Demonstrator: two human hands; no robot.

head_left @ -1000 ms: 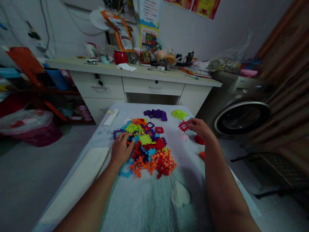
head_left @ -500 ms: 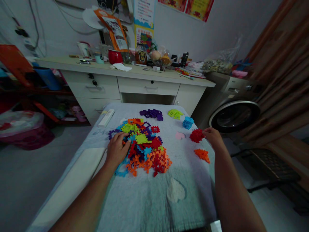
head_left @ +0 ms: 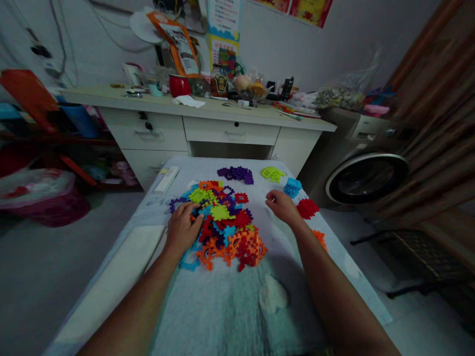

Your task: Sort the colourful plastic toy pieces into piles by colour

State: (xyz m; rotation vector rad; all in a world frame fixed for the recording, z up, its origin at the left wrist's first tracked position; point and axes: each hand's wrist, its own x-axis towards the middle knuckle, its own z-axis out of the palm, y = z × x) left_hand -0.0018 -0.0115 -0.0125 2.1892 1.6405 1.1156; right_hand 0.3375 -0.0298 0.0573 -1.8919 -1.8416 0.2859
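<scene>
A mixed heap of plastic interlocking pieces (head_left: 220, 212) in red, orange, purple, green and blue lies on the cloth-covered table (head_left: 222, 306). My left hand (head_left: 183, 227) rests on the heap's left side, thumb and fingers apart, with an orange bit showing between them. Right of the heap, my right hand (head_left: 282, 205) hovers over the cloth, its fingers curled together and no piece visible in them. Single-colour piles lie around the far and right sides: purple (head_left: 235, 174), green (head_left: 272, 173), blue (head_left: 293, 187), red (head_left: 308, 208) and orange (head_left: 319, 239), the last partly hidden by my right forearm.
A long white box (head_left: 166, 180) lies at the table's far left. Behind the table stands a white cabinet (head_left: 230, 129) with jars and papers on top. A washing machine (head_left: 365, 163) is at the right, with a dark stool (head_left: 426, 252) in front of it.
My right hand has left the red pile and moved left toward the heap. The red pile stays at the right. My left hand stays on the heap; the view has shifted slightly.
</scene>
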